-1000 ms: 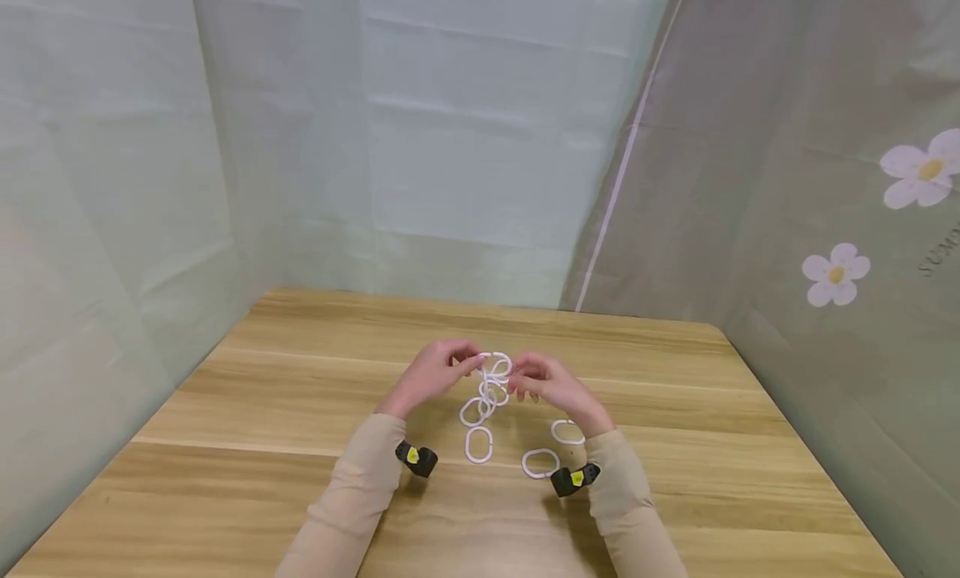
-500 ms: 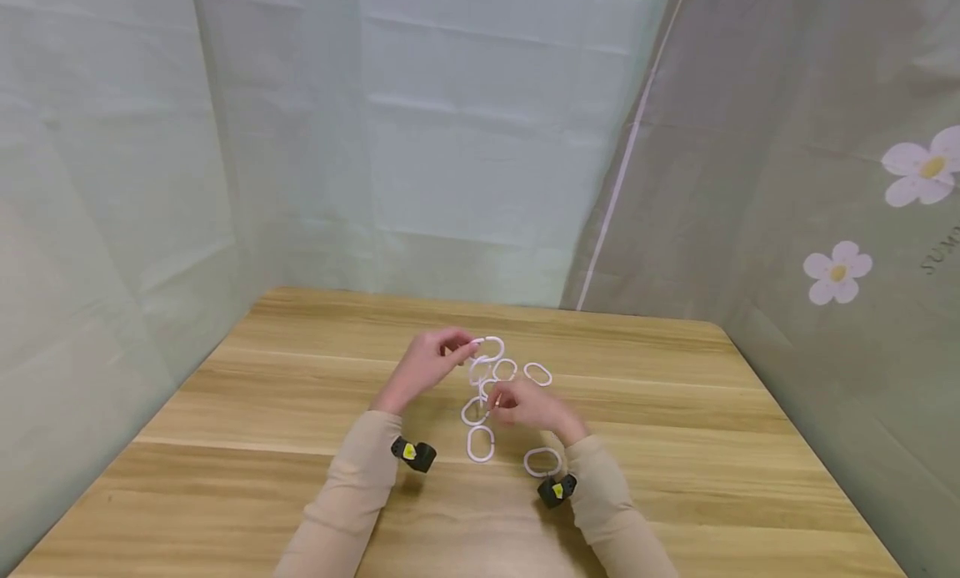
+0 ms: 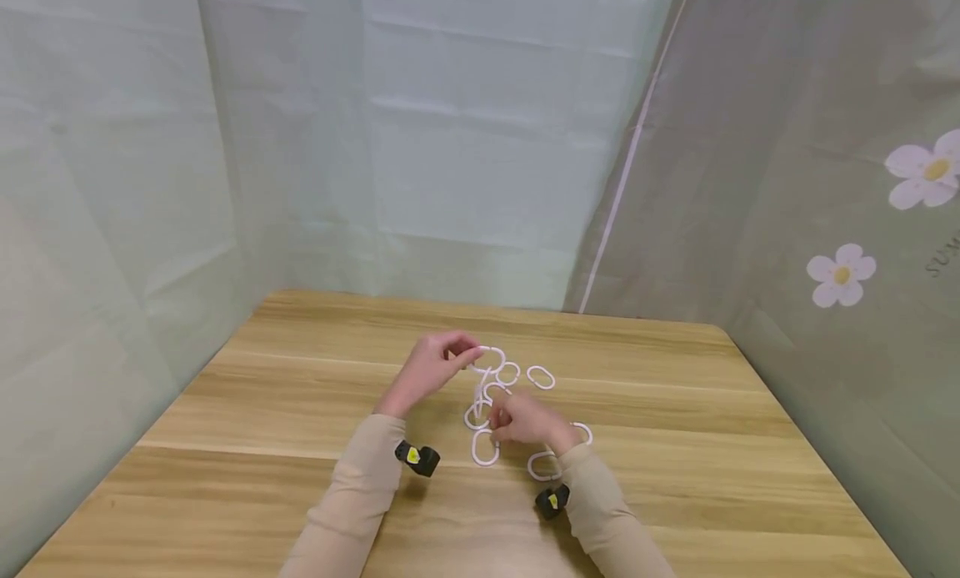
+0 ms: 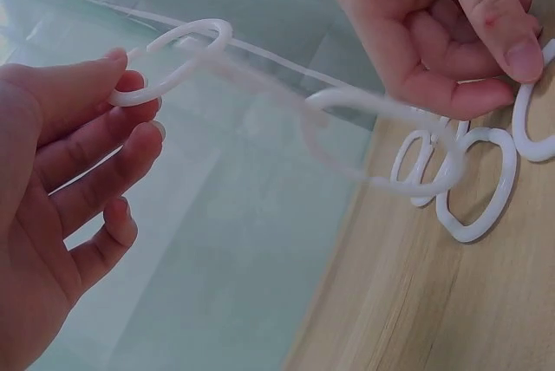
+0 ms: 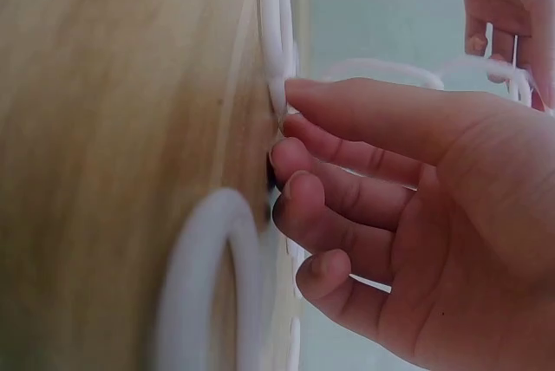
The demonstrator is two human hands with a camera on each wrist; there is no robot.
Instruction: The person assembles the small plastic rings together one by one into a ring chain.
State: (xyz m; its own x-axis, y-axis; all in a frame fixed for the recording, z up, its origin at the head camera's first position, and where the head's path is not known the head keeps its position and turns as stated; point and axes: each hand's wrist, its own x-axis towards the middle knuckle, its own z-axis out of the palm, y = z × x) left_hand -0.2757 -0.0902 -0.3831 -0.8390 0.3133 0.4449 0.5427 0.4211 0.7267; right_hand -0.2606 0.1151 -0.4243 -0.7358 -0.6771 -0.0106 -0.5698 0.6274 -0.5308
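Note:
My left hand (image 3: 431, 368) pinches a white plastic oval link (image 4: 161, 90) between thumb and fingers, raised above the table. Like a chain, a second white link (image 4: 427, 189) hangs from it, blurred, down toward more links on the wood. Lower and to the right, my right hand (image 3: 525, 419) is down at the tabletop. Its thumb and index finger pinch the edge of a white link (image 3: 484, 464) lying nearest the front; the fingertips partly hide the hold. Small gaps show in some links. Which of the middle links are joined is hard to tell.
Loose white links lie around: one behind the right hand, a link (image 3: 541, 367), and two by the right wrist, a nearer link (image 3: 542, 479) and a link (image 3: 590, 434) partly covered by the arm. The wooden table (image 3: 225, 511) meets hanging curtains (image 3: 465, 161) at the back and sides.
My right hand has moved from beside the left hand down toward the front, reaching the nearest link. A link behind it has come into view. The left hand stays nearly in place, still holding its link.

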